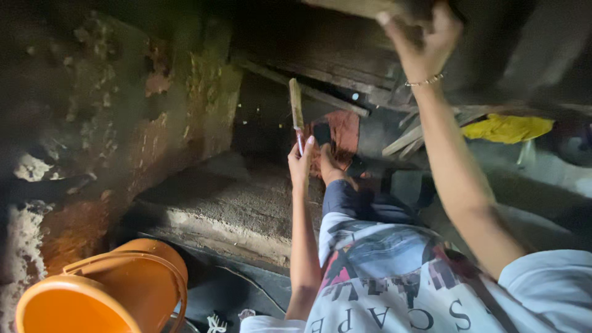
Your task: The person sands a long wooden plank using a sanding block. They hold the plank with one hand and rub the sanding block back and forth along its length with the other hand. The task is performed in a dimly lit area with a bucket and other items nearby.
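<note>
My left hand [301, 161] is shut on the thin pink handle of a brush [296, 106], held upright, its pale bristled head pointing up toward the dark recess. My right hand [427, 38], with a thin bracelet on the wrist, reaches overhead and grips the edge of a wooden plank [361, 6] at the top of the view. My bent leg in blue jeans [361, 203] lies between the two arms, and my bare foot [330, 166] rests by a reddish cloth [344, 131].
An orange bucket [117, 290] with a handle stands at the lower left. A rough, stained wall [123, 117] fills the left side. A concrete step [234, 209] runs across the middle. Yellow cloth [507, 128] and loose sticks [404, 140] lie at the right.
</note>
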